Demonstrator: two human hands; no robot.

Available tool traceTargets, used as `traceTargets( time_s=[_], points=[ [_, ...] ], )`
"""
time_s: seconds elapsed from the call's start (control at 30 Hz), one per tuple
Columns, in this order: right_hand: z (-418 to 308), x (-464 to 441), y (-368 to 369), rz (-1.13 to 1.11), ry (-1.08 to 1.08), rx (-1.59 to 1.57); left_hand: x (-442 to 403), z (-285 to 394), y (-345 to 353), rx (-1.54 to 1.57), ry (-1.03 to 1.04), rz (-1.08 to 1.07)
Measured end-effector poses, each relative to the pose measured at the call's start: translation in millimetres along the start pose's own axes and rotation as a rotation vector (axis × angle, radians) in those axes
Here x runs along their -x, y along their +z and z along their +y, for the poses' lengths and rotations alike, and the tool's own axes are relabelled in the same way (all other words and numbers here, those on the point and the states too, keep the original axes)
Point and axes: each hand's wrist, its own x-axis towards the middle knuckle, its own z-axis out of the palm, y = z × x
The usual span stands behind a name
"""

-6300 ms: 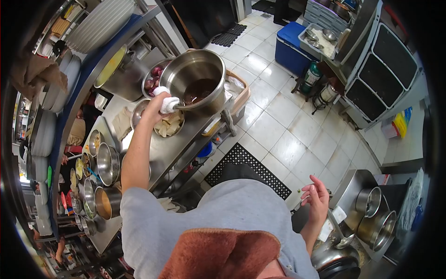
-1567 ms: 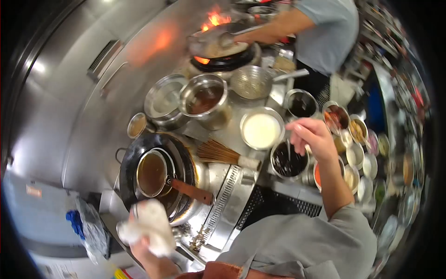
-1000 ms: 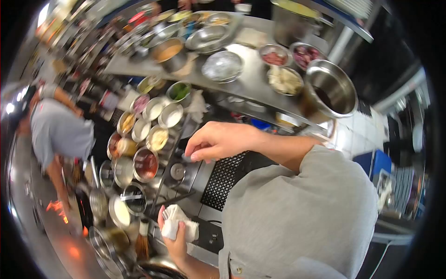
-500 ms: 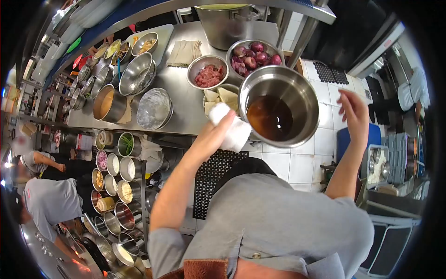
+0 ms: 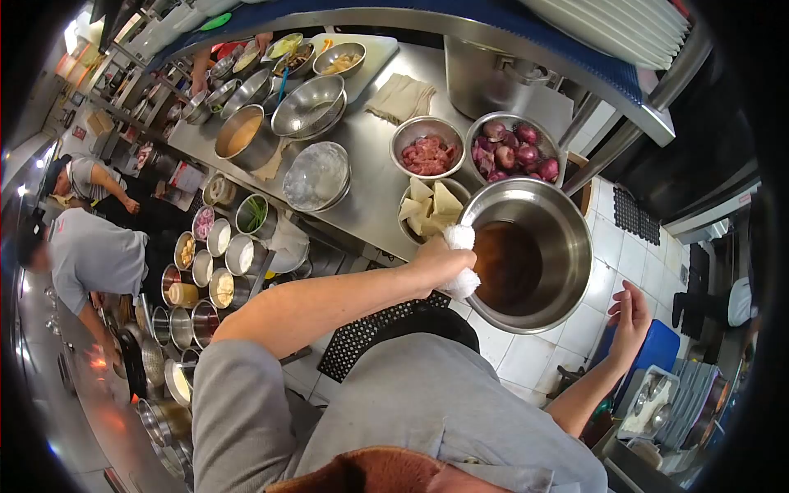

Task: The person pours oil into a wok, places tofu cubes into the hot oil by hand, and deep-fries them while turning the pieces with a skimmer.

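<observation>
A deep steel pot with brown liquid in its bottom is in front of me, at the counter's near edge. My left hand is closed around a folded white cloth, which lies against the pot's left rim. Whether the fingers also grip the rim under the cloth is hidden. To the right of the pot, my right hand is apart from it, fingers loosely spread and holding nothing. Pale wedge-shaped pieces fill a steel bowl just beyond my left hand.
Behind the pot are a bowl of raw meat, a bowl of red onions and a tall stockpot. More bowls and a folded cloth stand along the counter. Co-workers are at the left. A shelf overhangs the back.
My left hand has brought the white cloth onto the pot's left rim and closed around it. My right hand has lowered beside the pot. The view has shifted and turned.
</observation>
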Motion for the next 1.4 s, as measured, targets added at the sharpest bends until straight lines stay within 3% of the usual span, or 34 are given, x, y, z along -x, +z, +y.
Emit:
traceTargets(
  time_s=[0.17, 0.27, 0.47, 0.63, 0.7, 0.8, 0.83, 0.9, 1.03, 1.27, 1.4],
  points=[
    [4.2, 7.6, -5.5, 0.036, 0.009, -0.015, 4.1, -11.5, -11.3, -0.040, 0.072, 0.072],
    [3.0, 14.1, -8.6, 0.042, -0.023, -0.061, 28.8, 0.0, -12.8, 0.226, 0.083, 0.014],
    [-15.3, 15.0, 6.8, -0.008, -0.091, -0.131, 93.7, 17.7, -48.9, 0.405, 0.030, 0.074],
    [-29.3, 8.4, 51.2, -0.253, -0.153, -0.214, 203.1, 17.7, -86.2, 0.453, 0.111, 0.312],
    [-35.5, 0.1, 81.3, -0.379, -0.204, -0.263, 244.1, 0.7, -98.3, 0.518, 0.251, 0.382],
    [-48.8, -11.6, 137.3, -0.545, -0.243, -0.308, 311.4, -26.6, -107.0, 0.617, 0.329, 0.591],
    [-65.9, -4.6, 158.0, -0.634, -0.186, -0.366, 335.0, -35.8, -106.0, 0.670, 0.295, 0.697],
    [-79.7, -5.3, 199.4, -0.816, -0.282, -0.357, 383.5, -48.8, -94.1, 0.761, 0.215, 0.923],
    [-114.8, 24.0, 278.6, -1.142, -0.344, -0.385, 475.1, -98.5, -68.4, 0.910, 0.344, 1.299],
    [-169.2, 157.5, 372.3, -1.799, -0.375, -0.402, 621.0, -175.2, 14.8, 1.018, 0.383, 2.064],
    [-185.5, 257.0, 399.8, -2.182, -0.393, -0.304, 701.7, -234.3, 69.7, 1.075, 0.241, 2.325]
  ],
)
